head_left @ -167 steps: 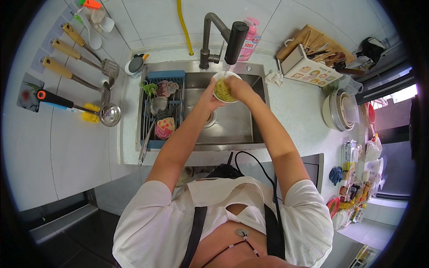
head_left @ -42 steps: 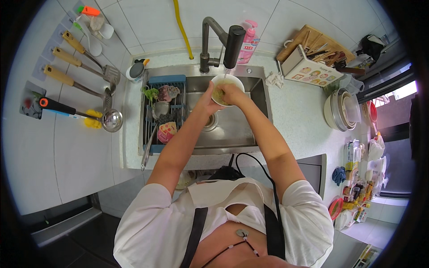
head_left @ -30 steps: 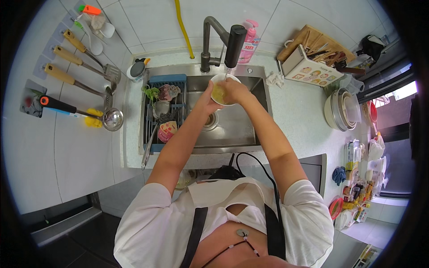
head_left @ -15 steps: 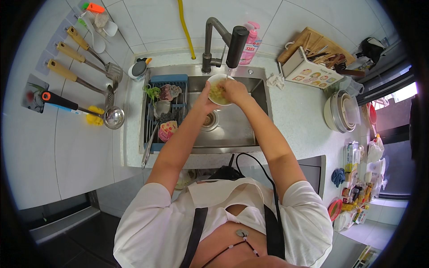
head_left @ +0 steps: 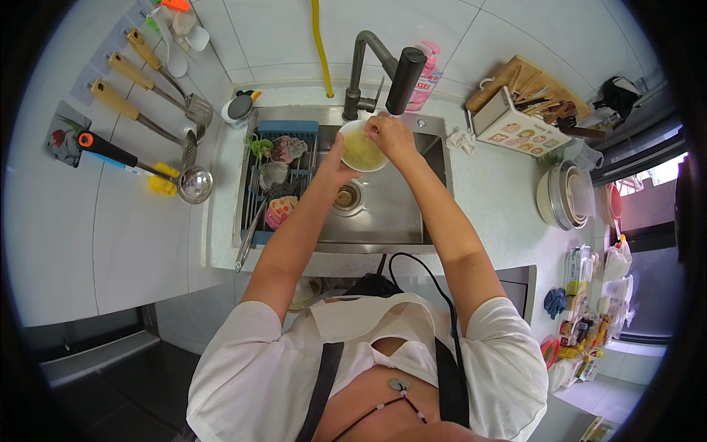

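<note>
Over the sink, my left hand [head_left: 336, 163] is closed round the left side of a white bowl [head_left: 367, 170]. Cloudy pale-yellow liquid [head_left: 362, 151] fills much of the bowl; whether solid pieces lie in it, I cannot tell. My right hand [head_left: 392, 138] is at the bowl's far right rim, its fingers curled together. What they hold, if anything, is hidden. Right behind that hand stands the faucet [head_left: 403, 81], its dark head above the fingers.
Left in the sink [head_left: 383, 230], a blue drying rack [head_left: 289, 129] holds greens, colourful sponges and a long-handled utensil. A pink pump bottle [head_left: 425, 82] stands behind the faucet. At right are a white utensil box [head_left: 517, 127] and stacked basins [head_left: 563, 193]. Ladles and spatulas [head_left: 136, 114] hang at left.
My right hand has drawn back from inside the bowl to its far right rim, uncovering more of the yellow liquid. My left hand still holds the bowl. The whole view has shifted slightly.
</note>
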The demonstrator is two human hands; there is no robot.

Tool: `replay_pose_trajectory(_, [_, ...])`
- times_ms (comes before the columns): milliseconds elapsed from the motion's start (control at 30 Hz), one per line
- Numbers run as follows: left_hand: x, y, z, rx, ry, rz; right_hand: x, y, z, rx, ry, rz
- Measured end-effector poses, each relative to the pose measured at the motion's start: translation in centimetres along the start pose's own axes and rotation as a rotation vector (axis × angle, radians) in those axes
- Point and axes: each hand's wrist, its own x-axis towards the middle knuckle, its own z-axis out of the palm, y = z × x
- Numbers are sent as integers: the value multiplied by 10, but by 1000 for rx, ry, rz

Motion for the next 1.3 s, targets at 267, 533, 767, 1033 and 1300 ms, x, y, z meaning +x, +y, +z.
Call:
replay_pose_trajectory(267, [1, -3, 5, -5, -29, -4, -6, 26, 11, 66, -1, -5])
replay_pose_trajectory(533, [-1, -9, 17, -45, -89, -34, -11, 20, -4, 66, -10, 22])
replay_pose_trajectory(767, [-8, -10, 31, -25, -52, -11, -15, 26, 6, 13, 0, -20])
replay_pose_trajectory(1033, [-9, -6, 30, 56, -56, -2, -14, 38, 12, -65, 57, -74])
replay_pose_trajectory(1300, [5, -5, 13, 32, -60, 0, -11, 33, 10, -72, 61, -13])
